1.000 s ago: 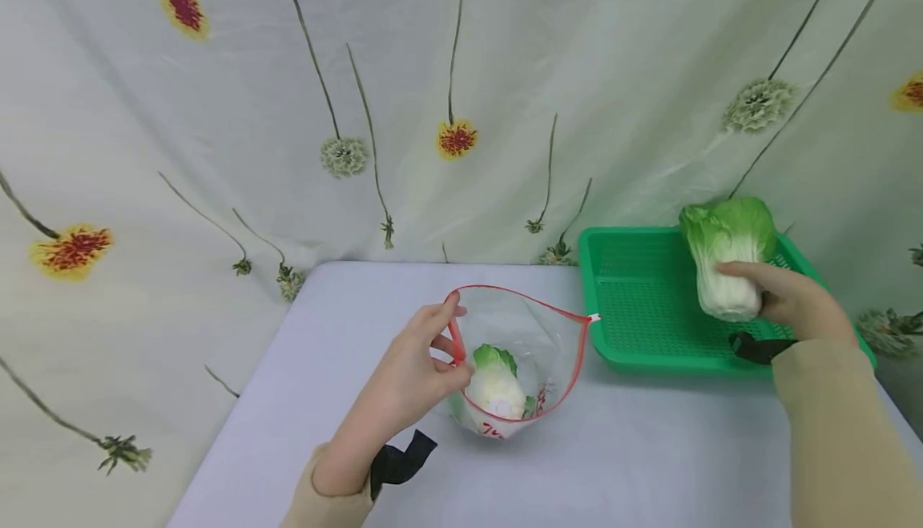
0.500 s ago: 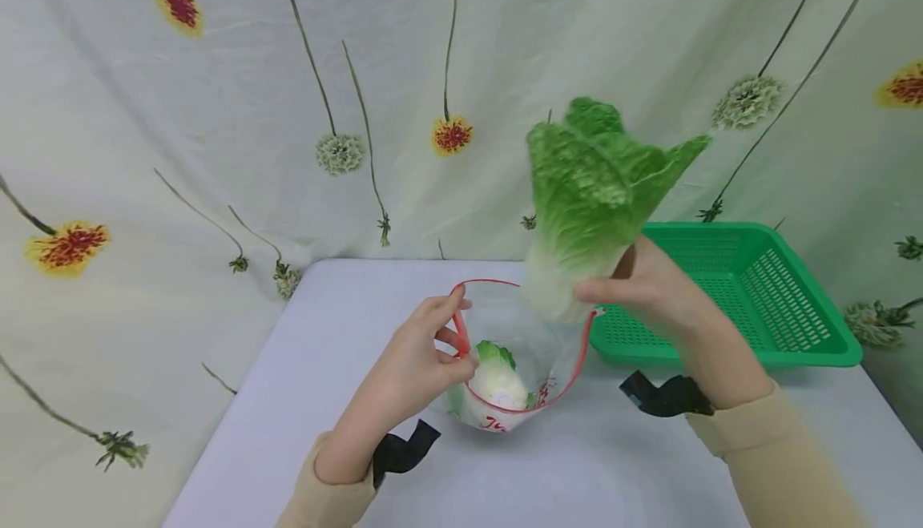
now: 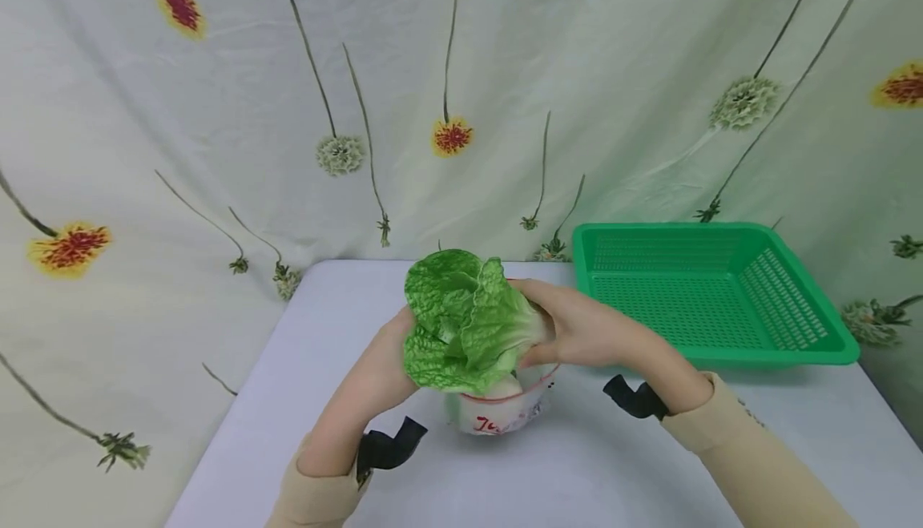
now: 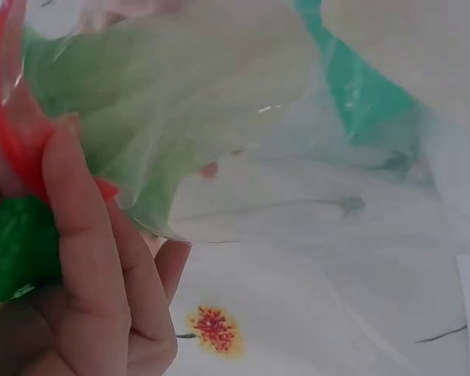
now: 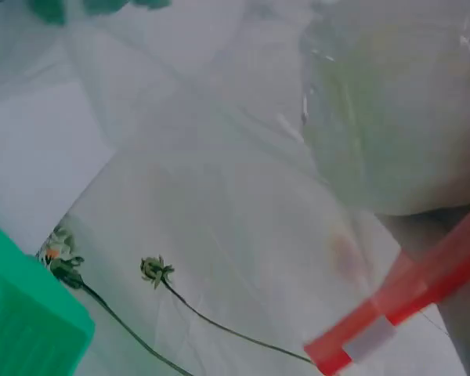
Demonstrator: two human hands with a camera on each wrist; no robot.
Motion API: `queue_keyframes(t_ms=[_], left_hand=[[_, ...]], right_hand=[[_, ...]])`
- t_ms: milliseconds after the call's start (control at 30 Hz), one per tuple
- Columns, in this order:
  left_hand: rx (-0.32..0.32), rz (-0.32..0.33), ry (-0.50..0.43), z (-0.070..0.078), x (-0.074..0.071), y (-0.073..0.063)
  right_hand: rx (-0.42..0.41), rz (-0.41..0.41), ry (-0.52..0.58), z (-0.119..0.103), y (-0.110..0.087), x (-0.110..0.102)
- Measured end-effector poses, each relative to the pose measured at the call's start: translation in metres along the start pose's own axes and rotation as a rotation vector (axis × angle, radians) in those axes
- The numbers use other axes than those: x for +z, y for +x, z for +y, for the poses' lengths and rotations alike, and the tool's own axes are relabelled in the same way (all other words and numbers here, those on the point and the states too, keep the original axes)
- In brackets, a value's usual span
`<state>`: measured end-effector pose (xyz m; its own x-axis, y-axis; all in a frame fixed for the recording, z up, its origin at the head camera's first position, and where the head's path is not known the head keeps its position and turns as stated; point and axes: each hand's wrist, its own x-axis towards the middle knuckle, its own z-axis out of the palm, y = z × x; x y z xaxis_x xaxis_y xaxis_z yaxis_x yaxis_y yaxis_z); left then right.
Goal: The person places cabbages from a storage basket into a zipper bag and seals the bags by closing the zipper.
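My right hand (image 3: 594, 328) grips a napa cabbage (image 3: 461, 320), tilted with its green leaves to the left, at the mouth of a clear plastic zip bag (image 3: 490, 420). The leaves cover part of my left hand (image 3: 378, 372). In the left wrist view that hand's fingers (image 4: 86, 235) pinch the bag's red zip edge (image 4: 16, 149), and the cabbage (image 4: 133, 102) shows through the film. Inside the bag a pale vegetable (image 3: 505, 388) is partly visible below the leaves. In the right wrist view the red zip edge (image 5: 423, 290) crosses the lower right.
A green plastic basket (image 3: 721, 356) stands on the right of the white table (image 3: 598, 464), with nothing seen inside. Behind hangs a flower-printed cloth (image 3: 252, 111). Black straps (image 3: 389, 444) hang at both wrists.
My right hand has lifted the napa cabbage from the green basket and carried it left to the bag, tipping its leaves leftward. The left hand has stayed at the bag's edge.
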<state>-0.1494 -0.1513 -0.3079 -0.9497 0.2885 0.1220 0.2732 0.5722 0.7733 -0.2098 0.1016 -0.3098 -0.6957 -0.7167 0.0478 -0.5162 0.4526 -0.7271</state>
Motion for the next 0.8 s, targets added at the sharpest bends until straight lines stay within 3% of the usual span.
queue_keyframes(t_ms=[67, 167, 267, 367, 467, 567, 667, 733, 800], left_hand=[[-0.083, -0.009, -0.062, -0.003, -0.002, 0.001], [-0.136, -0.024, -0.144, -0.006, -0.003, 0.003], [-0.113, -0.007, -0.13, -0.008, 0.001, 0.005], [-0.094, -0.007, -0.112, -0.008, 0.003, 0.005], [-0.083, -0.02, -0.095, -0.009, 0.0, 0.004], [-0.091, -0.011, -0.086, -0.01, -0.007, 0.001], [-0.107, 0.016, -0.105, -0.012, -0.015, -0.003], [-0.108, 0.027, -0.126, -0.013, -0.018, -0.005], [-0.116, 0.039, -0.137, -0.013, -0.019, -0.005]], right_hand=[[0.024, 0.004, -0.106, 0.001, 0.002, 0.001], [0.119, -0.036, -0.265, -0.002, 0.006, 0.004], [0.252, -0.095, -0.406, -0.011, 0.01, 0.012], [0.371, -0.093, -0.568, -0.021, 0.017, 0.026], [0.421, -0.082, -0.643, -0.029, 0.025, 0.033], [0.391, -0.132, -0.626, -0.032, 0.031, 0.032], [0.273, -0.151, -0.536, -0.03, 0.029, 0.022], [0.161, -0.063, -0.427, -0.022, 0.02, 0.014], [0.013, 0.079, -0.303, -0.012, 0.008, 0.006]])
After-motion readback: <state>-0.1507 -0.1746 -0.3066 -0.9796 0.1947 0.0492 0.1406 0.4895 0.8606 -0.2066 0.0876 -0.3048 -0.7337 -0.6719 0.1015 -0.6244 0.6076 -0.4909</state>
